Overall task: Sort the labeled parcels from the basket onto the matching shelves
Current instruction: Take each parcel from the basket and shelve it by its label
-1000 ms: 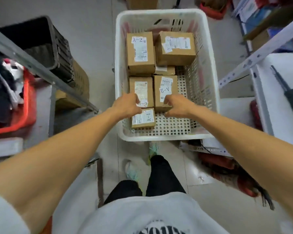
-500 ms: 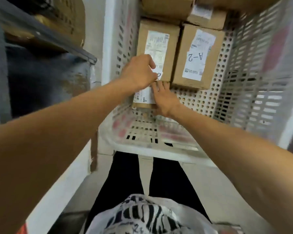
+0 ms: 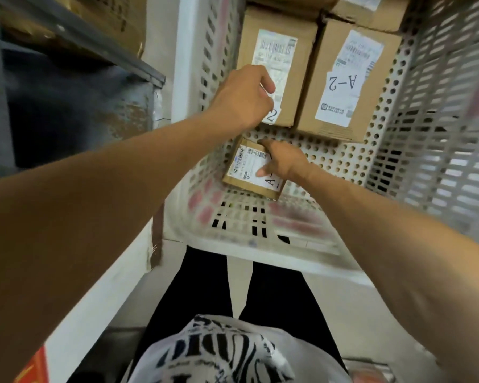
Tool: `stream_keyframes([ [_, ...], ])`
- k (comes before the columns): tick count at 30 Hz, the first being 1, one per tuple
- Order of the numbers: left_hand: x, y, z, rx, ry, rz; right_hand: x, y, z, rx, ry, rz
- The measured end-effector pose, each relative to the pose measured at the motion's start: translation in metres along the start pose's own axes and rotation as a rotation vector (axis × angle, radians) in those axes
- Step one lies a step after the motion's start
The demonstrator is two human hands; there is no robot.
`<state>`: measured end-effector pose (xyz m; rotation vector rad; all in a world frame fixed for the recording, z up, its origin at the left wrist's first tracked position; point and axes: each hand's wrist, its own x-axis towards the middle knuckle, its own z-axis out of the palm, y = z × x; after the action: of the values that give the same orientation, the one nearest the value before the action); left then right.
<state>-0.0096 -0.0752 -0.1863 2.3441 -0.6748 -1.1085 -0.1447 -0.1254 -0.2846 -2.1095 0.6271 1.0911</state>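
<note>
Basket (image 3: 415, 150): white, perforated, fills the upper right of frame. Tall parcel (image 3: 285, 42) lies flat at upper centre, label up, long axis running up the frame, a "2" at its lower end. Small parcel (image 3: 246, 172) sits just below it on the basket floor, label up, skewed. Its long axis is unclear under your hand.

Left hand (image 3: 241, 98): fingers curled over the tall parcel's lower end. Right hand (image 3: 286, 161): thumb on the small parcel's label, fingers hooked over its upper edge.

Lift the small one straight up, and read its whole code before shelving.
</note>
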Motion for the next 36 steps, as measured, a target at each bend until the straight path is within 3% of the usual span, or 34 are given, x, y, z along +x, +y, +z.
stream_keyframes([
  [10, -0.028, -0.003, -0.021, 0.210, -0.045, 0.050, -0.032, -0.016, -0.010, -0.205, 0.249, -0.071],
  [20, -0.060, 0.076, -0.085, 0.329, 0.011, 0.151, -0.128, -0.016, -0.107, 0.017, 0.394, -0.082],
  [29, -0.096, 0.195, -0.183, 0.455, 0.151, 0.358, -0.272, -0.025, -0.241, 0.612, 1.091, -0.013],
  [36, -0.157, 0.265, -0.232, 0.535, 0.194, 0.587, -0.376, -0.054, -0.264, 0.822, 1.451, -0.041],
])
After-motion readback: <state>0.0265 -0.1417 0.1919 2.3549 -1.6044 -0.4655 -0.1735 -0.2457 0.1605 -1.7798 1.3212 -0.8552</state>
